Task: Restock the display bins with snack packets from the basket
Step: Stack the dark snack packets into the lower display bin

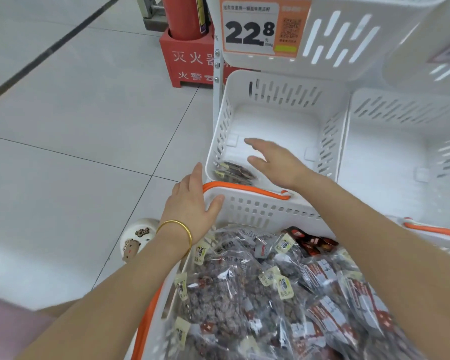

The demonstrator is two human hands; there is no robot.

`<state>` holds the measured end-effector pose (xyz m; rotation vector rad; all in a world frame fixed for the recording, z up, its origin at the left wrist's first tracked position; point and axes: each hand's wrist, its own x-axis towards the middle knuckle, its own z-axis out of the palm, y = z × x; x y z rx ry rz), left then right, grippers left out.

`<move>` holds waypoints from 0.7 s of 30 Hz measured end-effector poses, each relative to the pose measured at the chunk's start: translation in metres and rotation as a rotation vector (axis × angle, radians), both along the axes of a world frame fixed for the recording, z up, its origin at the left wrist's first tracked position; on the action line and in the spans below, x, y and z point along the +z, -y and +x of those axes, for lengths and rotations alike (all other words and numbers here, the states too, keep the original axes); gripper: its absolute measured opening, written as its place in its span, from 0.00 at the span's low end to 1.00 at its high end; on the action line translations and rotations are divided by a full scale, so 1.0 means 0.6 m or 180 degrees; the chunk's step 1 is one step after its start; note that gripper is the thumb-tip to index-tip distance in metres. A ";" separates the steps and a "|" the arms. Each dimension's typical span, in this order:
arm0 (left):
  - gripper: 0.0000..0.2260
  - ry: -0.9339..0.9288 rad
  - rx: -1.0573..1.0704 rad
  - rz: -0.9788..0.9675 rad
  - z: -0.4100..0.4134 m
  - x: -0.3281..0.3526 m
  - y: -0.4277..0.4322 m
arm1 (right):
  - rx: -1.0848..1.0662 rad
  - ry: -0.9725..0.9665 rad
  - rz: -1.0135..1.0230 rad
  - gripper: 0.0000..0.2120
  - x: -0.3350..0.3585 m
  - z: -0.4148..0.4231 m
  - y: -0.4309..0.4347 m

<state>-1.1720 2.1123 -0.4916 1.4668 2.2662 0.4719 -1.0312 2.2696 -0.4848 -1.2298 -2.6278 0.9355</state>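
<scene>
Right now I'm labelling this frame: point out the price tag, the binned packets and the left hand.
price tag (250, 33), head view, printed digits.
binned packets (235, 172), head view, middle of the pile.
left hand (192, 203), head view, back of the hand.

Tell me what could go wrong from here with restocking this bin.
1. The basket is heaped with slick packets; grabbing a handful may spill some onto the floor.
2. Red packets lie in the heap, so the wrong kind might land in the bin with its dark packets.
3. Only the left hand rests on the basket's corner; the basket may shift if you let go.
</scene>
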 end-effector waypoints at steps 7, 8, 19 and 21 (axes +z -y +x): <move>0.28 -0.0009 0.0011 0.0216 0.012 0.012 0.011 | 0.0461 -0.0149 -0.0429 0.18 0.059 0.088 0.200; 0.27 0.0089 0.0038 0.0323 0.013 0.014 0.015 | 0.0579 0.0175 -0.0415 0.25 0.040 0.091 0.213; 0.23 0.0190 0.0005 0.0579 0.037 0.073 0.073 | 0.0510 0.0831 -0.0878 0.24 -0.001 0.050 0.210; 0.23 0.0240 -0.0013 0.0552 0.042 0.084 0.078 | 0.0382 0.0749 -0.0966 0.24 0.000 0.043 0.213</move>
